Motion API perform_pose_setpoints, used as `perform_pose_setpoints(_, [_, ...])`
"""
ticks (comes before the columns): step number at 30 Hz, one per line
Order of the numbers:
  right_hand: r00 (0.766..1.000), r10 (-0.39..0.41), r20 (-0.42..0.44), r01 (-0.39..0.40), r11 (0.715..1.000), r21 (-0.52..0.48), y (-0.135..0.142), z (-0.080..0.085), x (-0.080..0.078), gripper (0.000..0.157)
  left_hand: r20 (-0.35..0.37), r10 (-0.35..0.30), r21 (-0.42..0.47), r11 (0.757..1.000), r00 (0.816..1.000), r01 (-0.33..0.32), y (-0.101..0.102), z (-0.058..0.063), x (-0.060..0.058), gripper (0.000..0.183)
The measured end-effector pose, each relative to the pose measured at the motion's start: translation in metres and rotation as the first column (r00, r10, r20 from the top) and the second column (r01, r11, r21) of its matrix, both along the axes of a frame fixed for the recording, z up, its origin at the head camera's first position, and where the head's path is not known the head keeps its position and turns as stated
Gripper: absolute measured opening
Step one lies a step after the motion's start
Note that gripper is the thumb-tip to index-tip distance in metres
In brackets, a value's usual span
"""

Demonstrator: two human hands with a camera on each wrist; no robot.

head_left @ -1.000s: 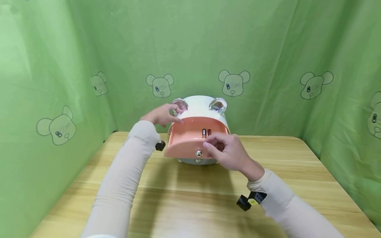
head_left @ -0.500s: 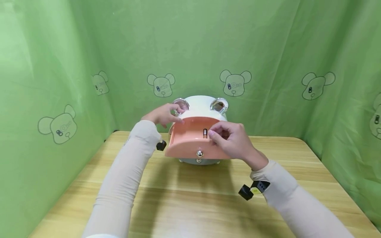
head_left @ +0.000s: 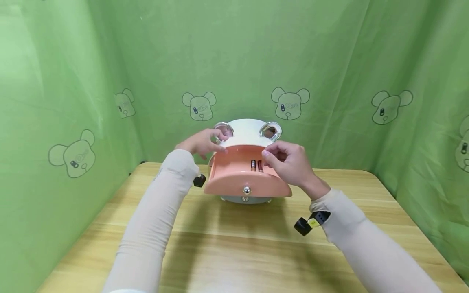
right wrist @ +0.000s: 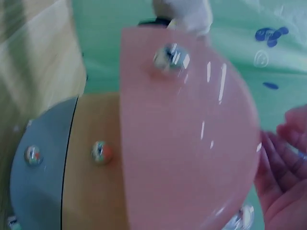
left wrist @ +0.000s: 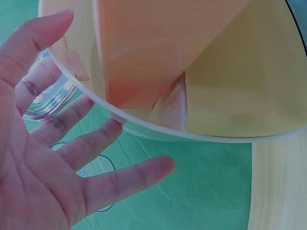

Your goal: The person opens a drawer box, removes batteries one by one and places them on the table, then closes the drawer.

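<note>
A small cabinet (head_left: 246,129) with a white rounded top and shiny silver ears stands on the table. Its pink top drawer (head_left: 234,185) is pulled out. Inside lie two batteries (head_left: 253,165), side by side near the front. My left hand (head_left: 201,141) is at the cabinet's upper left; the left wrist view shows its fingers spread by the white rim (left wrist: 139,123). Over the drawer's right side is my right hand (head_left: 291,162), thumb and index fingertip close together. Whether they pinch anything is hidden. In the right wrist view, that hand shows beyond the drawer's curved edge.
Below the pink drawer are a yellow-tan drawer (right wrist: 93,191) and a grey one (right wrist: 41,191), each with a round knob, both pushed in. The wooden table (head_left: 227,252) extends toward me. Green curtains (head_left: 234,61) with bear faces hang behind and at both sides.
My right hand has moved from the drawer's front edge rightward and farther back over the drawer. It briefly covered the right-hand battery, which now shows again. The left hand stays in place.
</note>
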State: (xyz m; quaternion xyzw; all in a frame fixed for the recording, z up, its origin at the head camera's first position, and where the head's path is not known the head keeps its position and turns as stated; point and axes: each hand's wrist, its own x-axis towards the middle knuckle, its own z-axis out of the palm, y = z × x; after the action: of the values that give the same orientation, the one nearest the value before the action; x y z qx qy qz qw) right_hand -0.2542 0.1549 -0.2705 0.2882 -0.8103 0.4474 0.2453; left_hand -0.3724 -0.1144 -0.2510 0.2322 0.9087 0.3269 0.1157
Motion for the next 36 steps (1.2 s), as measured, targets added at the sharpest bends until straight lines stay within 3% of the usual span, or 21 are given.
perform_pose_setpoints(8, [0.997,0.030,0.072,-0.032,0.999,0.023,0.008,-0.006,-0.018,0.005,0.016,0.018,0.012,1.000,1.000,-0.018,-0.003,0.000,0.004,0.038])
perform_pose_setpoints(11, [0.981,0.045,0.187,-0.045,0.999,-0.006,0.011,-0.006,-0.023,0.009,0.026,0.019,0.018,1.000,0.999,-0.020,-0.005,0.000,0.005,0.041])
perform_pose_setpoints(13, [0.952,0.101,0.288,-0.084,0.994,-0.072,0.014,-0.005,-0.025,0.018,0.022,0.014,0.019,1.000,1.000,-0.015,-0.005,0.000,0.004,0.041])
perform_pose_setpoints(15, [0.899,0.194,0.393,-0.136,0.976,-0.172,0.018,-0.003,-0.027,0.027,0.017,0.007,0.020,1.000,1.000,-0.007,-0.004,0.000,0.004,0.040])
perform_pose_setpoints(18, [0.774,0.357,0.523,-0.191,0.919,-0.345,0.023,0.001,-0.029,0.033,0.017,0.003,0.019,1.000,1.000,-0.003,-0.002,0.000,0.004,0.041])
perform_pose_setpoints(21, [0.649,0.447,0.616,-0.155,0.870,-0.468,0.029,0.007,-0.029,0.033,0.018,0.001,0.020,1.000,1.000,-0.002,-0.001,0.000,0.003,0.044])
perform_pose_setpoints(23, [0.579,0.479,0.660,-0.122,0.851,-0.510,0.031,0.010,-0.029,0.031,0.019,0.000,0.021,1.000,1.000,0.000,-0.001,0.000,0.004,0.046])
perform_pose_setpoints(26, [0.469,0.516,0.717,-0.173,0.849,-0.499,0.037,0.014,-0.030,0.030,0.024,-0.001,0.021,1.000,1.000,0.000,0.000,0.000,0.004,0.047])
perform_pose_setpoints(28, [0.388,0.537,0.749,-0.291,0.843,-0.453,0.042,0.015,-0.032,0.033,0.029,-0.002,0.023,1.000,1.000,0.001,0.000,0.000,0.004,0.047])
perform_pose_setpoints(30, [0.340,0.532,0.775,-0.438,0.819,-0.370,0.048,0.016,-0.035,0.037,0.029,-0.001,0.024,1.000,1.000,0.000,0.000,0.000,0.004,0.047])
perform_pose_setpoints(31, [0.334,0.517,0.788,-0.500,0.806,-0.317,0.051,0.017,-0.037,0.039,0.028,0.002,0.025,1.000,1.000,-0.003,0.000,0.000,0.004,0.046])
perform_pose_setpoints(32, [0.345,0.497,0.796,-0.549,0.795,-0.258,0.053,0.018,-0.038,0.041,0.028,0.004,0.027,1.000,1.000,-0.005,0.000,0.000,0.004,0.046])
perform_pose_setpoints(34, [0.405,0.439,0.802,-0.590,0.795,-0.138,0.056,0.019,-0.042,0.042,0.027,0.008,0.027,1.000,1.000,-0.009,0.000,0.000,0.004,0.046])
perform_pose_setpoints(36, [0.470,0.361,0.806,-0.584,0.812,-0.023,0.058,0.021,-0.045,0.043,0.025,0.007,0.022,1.000,1.000,-0.008,-0.001,0.000,0.004,0.047])
